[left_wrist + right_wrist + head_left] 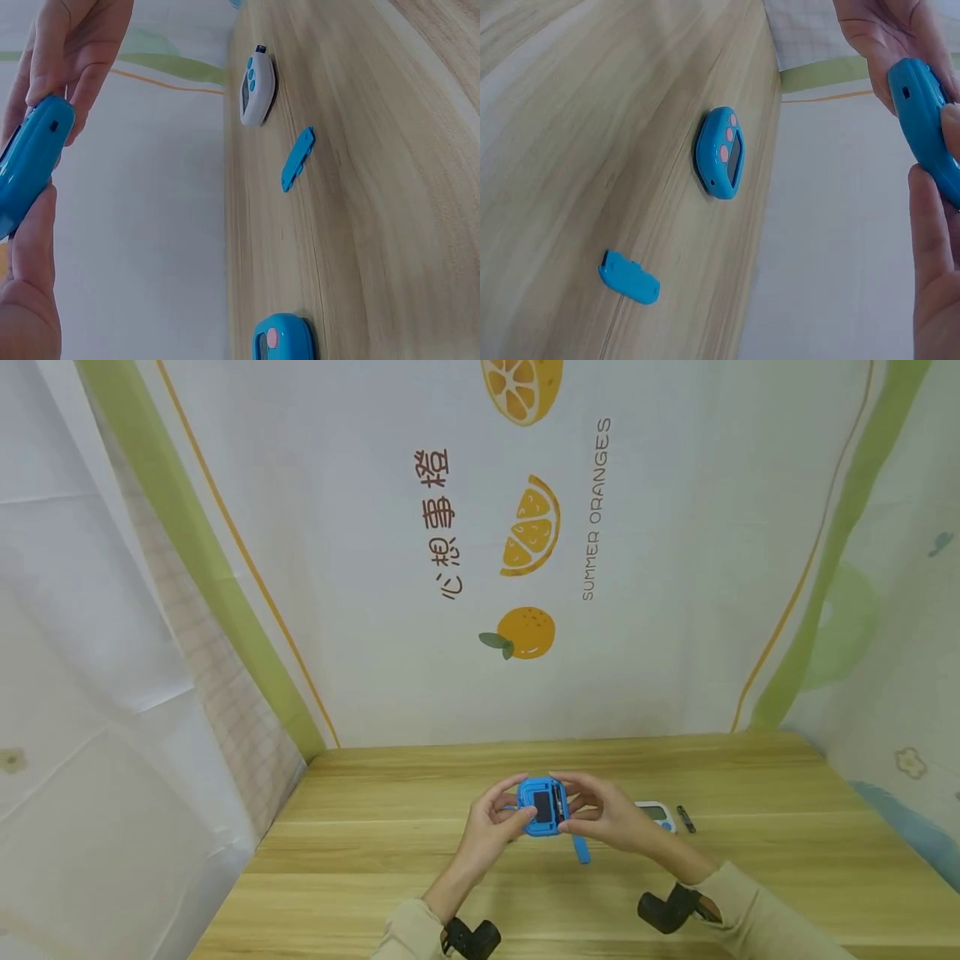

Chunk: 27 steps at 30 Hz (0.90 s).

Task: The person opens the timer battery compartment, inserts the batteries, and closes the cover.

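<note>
Both hands hold a small blue handheld device point(542, 806) above the table, its back toward the head camera. That back has a dark rectangular panel, and an uncovered slot along its right side shows a dark battery. My left hand point(486, 831) grips the left side, thumb on the back face. From the right, my right hand point(609, 817) pinches the edge beside the slot between thumb and fingers. Below them, a narrow blue battery cover point(581, 849) lies on the wood. In the right wrist view a second blue device point(721, 154) with pink buttons lies on the table.
A white device point(658, 815) with a screen and blue buttons lies right of the hands, partly behind the right wrist. Beside it is a dark battery point(686, 818). Printed cloth point(375, 677) hangs behind the wooden table point(360, 868) and at both sides.
</note>
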Motion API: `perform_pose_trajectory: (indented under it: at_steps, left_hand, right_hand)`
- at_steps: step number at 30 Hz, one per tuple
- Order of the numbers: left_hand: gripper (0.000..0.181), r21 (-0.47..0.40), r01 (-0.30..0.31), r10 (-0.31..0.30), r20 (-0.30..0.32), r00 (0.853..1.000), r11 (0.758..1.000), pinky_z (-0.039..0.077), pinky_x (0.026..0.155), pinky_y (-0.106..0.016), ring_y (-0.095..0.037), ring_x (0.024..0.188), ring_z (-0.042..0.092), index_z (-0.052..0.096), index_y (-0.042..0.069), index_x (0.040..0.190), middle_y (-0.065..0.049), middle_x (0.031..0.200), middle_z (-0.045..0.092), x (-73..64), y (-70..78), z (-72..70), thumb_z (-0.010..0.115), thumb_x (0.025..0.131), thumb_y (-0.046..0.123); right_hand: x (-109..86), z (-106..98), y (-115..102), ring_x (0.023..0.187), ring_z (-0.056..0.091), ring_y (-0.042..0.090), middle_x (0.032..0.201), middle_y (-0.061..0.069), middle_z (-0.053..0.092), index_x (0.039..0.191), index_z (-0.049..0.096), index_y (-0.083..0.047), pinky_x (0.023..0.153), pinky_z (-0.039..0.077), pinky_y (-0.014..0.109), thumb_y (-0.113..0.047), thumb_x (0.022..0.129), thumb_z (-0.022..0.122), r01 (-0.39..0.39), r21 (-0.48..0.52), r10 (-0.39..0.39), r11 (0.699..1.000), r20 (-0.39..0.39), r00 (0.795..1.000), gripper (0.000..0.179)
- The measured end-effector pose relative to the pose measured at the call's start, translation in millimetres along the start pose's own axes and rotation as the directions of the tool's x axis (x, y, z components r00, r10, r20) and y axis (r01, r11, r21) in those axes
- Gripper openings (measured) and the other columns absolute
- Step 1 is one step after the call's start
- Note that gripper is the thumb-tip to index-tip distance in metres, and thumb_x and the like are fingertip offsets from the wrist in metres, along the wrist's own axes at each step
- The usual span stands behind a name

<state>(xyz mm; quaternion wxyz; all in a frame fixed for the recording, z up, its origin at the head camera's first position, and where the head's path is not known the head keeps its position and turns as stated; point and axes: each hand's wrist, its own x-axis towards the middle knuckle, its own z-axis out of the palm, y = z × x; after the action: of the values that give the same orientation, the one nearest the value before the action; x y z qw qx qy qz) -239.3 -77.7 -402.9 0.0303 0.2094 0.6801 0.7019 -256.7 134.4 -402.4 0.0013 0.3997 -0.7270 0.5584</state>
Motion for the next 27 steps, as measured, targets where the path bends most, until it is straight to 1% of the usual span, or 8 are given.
perform_pose_trajectory:
  at_steps: [4,6,8,13,15,19,22,27]
  left_hand:
    - [0.048,0.017,-0.012,0.013,-0.007,1.000,1.000,0.053,0.071,-0.036,-0.019,0.084,0.061,0.041,0.003,0.130,-0.010,0.095,0.056,1.9,-6.4,0.1,0.058,0.086,0.011]
    - [0.047,0.018,-0.014,0.014,-0.011,1.000,1.000,0.053,0.070,-0.032,-0.019,0.084,0.061,0.042,0.005,0.130,-0.010,0.095,0.056,2.1,-7.0,0.7,0.058,0.086,0.011]
    - [0.046,0.015,-0.012,0.013,-0.015,1.000,1.000,0.053,0.069,-0.031,-0.020,0.083,0.061,0.043,0.006,0.129,-0.010,0.094,0.056,2.1,-7.2,1.3,0.059,0.086,0.011]
    - [0.046,-0.001,-0.002,0.002,-0.017,1.000,1.000,0.052,0.071,-0.033,-0.021,0.084,0.061,0.044,0.006,0.128,-0.009,0.093,0.057,2.2,-9.2,2.7,0.059,0.085,0.009]
    - [0.046,-0.010,-0.001,0.001,-0.015,1.000,1.000,0.052,0.072,-0.033,-0.020,0.084,0.061,0.044,0.005,0.129,-0.009,0.092,0.057,2.2,-10.7,3.1,0.058,0.085,0.008]
    - [0.046,-0.022,0.010,-0.010,-0.012,1.000,1.000,0.052,0.072,-0.034,-0.020,0.083,0.062,0.043,0.004,0.129,-0.008,0.092,0.056,1.4,-12.2,3.9,0.058,0.085,0.007]
    - [0.046,-0.030,0.025,-0.026,-0.008,1.000,0.999,0.052,0.072,-0.033,-0.021,0.082,0.062,0.043,0.002,0.129,-0.008,0.092,0.056,-0.2,-9.7,4.9,0.058,0.085,0.006]
    - [0.044,-0.022,0.027,-0.027,0.002,1.000,0.999,0.052,0.072,-0.033,-0.021,0.082,0.062,0.042,-0.003,0.127,-0.010,0.093,0.056,-5.4,5.6,7.9,0.056,0.086,0.004]
  right_hand:
    - [-0.2,0,1,0.083,0.057,0.031,0.105,0.027,0.051,0.129,0.033,0.010,0.072,0.052,0.030,-0.001,0.081,0.062,-0.005,0.002,0.005,1.000,0.002,1.000,0.057]
    - [0.0,1,2,0.083,0.057,0.031,0.105,0.027,0.051,0.129,0.033,0.009,0.073,0.052,0.030,-0.002,0.081,0.063,-0.028,-0.002,0.028,1.000,-0.003,1.000,0.058]
    - [0.2,2,1,0.084,0.057,0.029,0.106,0.025,0.051,0.130,0.034,0.006,0.073,0.052,0.029,-0.004,0.081,0.063,-0.071,-0.007,0.071,0.997,-0.014,0.997,0.058]
    - [0.0,5,-3,0.086,0.055,0.030,0.106,0.021,0.051,0.130,0.035,0.000,0.074,0.051,0.029,-0.004,0.081,0.063,-0.161,0.009,0.161,0.987,-0.033,0.986,0.057]
    - [0.0,6,-5,0.086,0.055,0.032,0.105,0.021,0.050,0.130,0.035,0.000,0.075,0.051,0.030,-0.003,0.081,0.062,-0.176,0.015,0.177,0.984,-0.032,0.984,0.056]
    - [-0.9,6,-6,0.085,0.056,0.029,0.104,0.020,0.050,0.129,0.035,0.000,0.075,0.051,0.030,-0.004,0.081,0.063,-0.202,0.011,0.203,0.979,-0.030,0.979,0.056]
    - [-1.7,5,-6,0.083,0.058,0.025,0.104,0.020,0.052,0.128,0.037,0.000,0.074,0.051,0.030,-0.004,0.080,0.064,-0.219,0.003,0.219,0.976,-0.027,0.975,0.055]
    - [-2.0,1,-3,0.085,0.060,0.027,0.107,0.025,0.053,0.128,0.034,0.005,0.074,0.051,0.031,-0.004,0.080,0.064,-0.202,0.007,0.202,0.979,0.031,0.979,0.057]
